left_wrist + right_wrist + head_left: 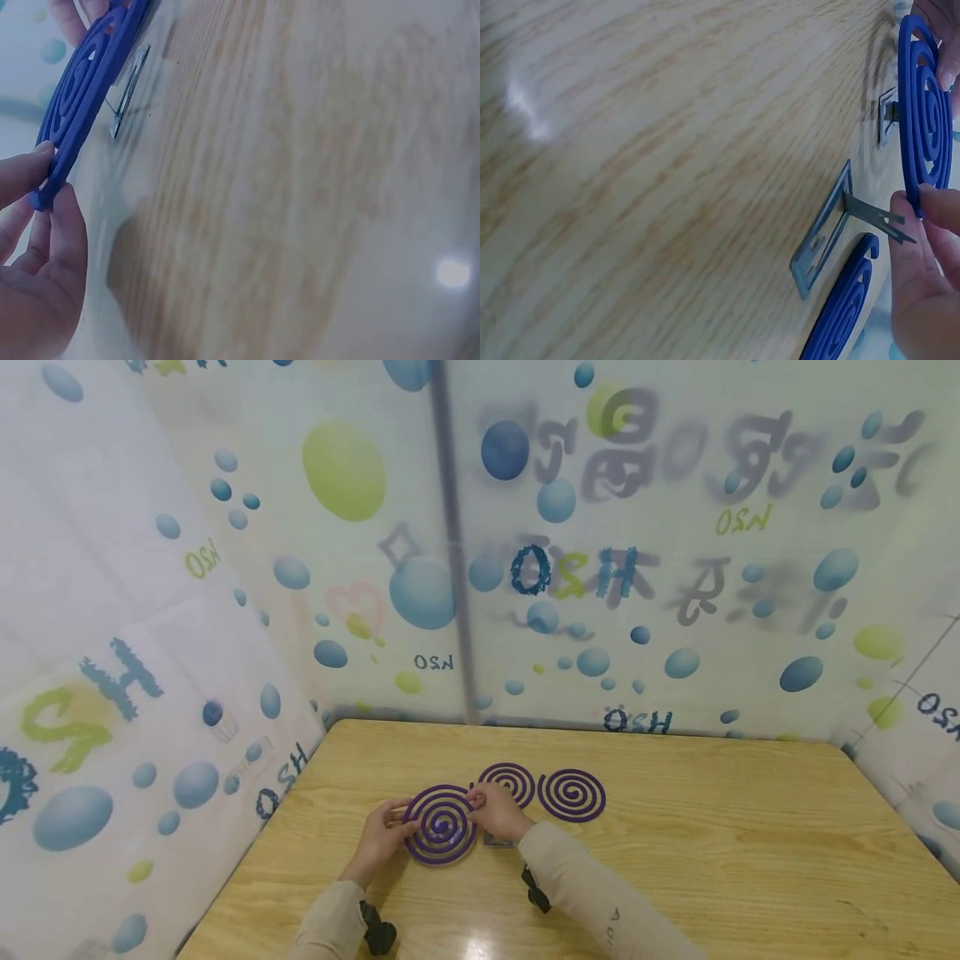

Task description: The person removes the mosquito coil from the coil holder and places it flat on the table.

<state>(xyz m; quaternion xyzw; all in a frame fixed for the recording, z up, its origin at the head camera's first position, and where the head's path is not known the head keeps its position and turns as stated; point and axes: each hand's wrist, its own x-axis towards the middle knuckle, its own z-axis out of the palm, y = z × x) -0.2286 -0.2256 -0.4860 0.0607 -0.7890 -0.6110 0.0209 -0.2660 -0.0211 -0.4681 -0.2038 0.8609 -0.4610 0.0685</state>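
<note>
Purple coil [440,824] (both hands' grip)

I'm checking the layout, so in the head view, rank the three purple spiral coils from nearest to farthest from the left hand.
1. Large coil, held at its left edge by the left hand.
2. Middle coil, behind the right hand.
3. Right coil, farthest right on the table.

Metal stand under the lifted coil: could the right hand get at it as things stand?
Probably not right away: the right hand is pinching the lifted coil, which hangs over the metal stand. Nothing else blocks it.
</note>
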